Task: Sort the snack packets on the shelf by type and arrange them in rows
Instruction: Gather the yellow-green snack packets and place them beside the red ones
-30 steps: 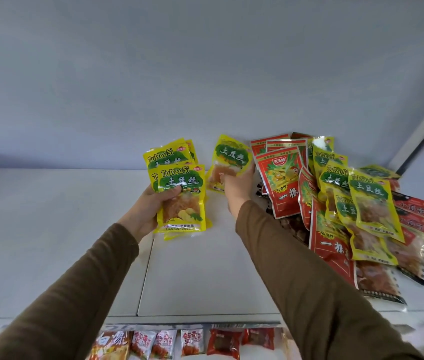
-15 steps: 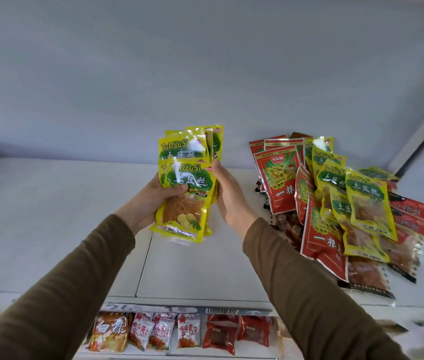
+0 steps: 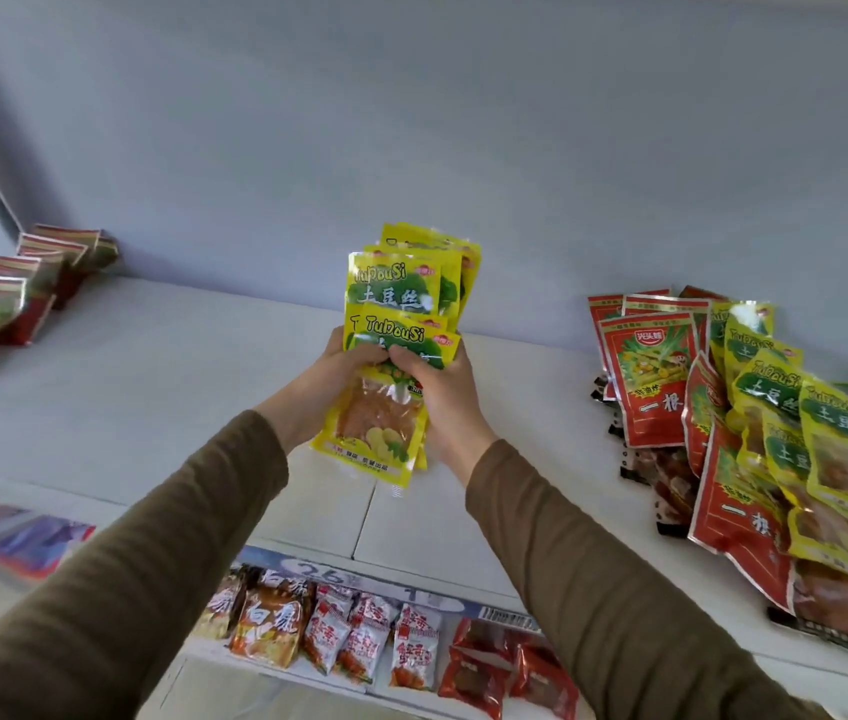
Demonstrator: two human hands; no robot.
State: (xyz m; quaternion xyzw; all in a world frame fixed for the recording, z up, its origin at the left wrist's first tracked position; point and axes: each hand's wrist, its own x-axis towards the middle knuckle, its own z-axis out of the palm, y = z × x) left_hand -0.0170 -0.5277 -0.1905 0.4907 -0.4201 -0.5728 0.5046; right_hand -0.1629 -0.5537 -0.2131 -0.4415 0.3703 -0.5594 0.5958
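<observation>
Hands, left hand point(image 3: 323, 379) and right hand point(image 3: 440, 392), grip yellow packets point(image 3: 396, 324) above white shelf point(image 3: 162, 407), grey wall point(image 3: 463, 122) behind.

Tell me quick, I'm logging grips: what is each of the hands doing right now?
Left hand: closed, holding the stack of yellow packets.
Right hand: closed, gripping the same stack of yellow packets.

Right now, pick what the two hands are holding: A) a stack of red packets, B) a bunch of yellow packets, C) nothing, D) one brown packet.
B: the left hand and right hand both grip the fanned yellow packets above the shelf.
</observation>
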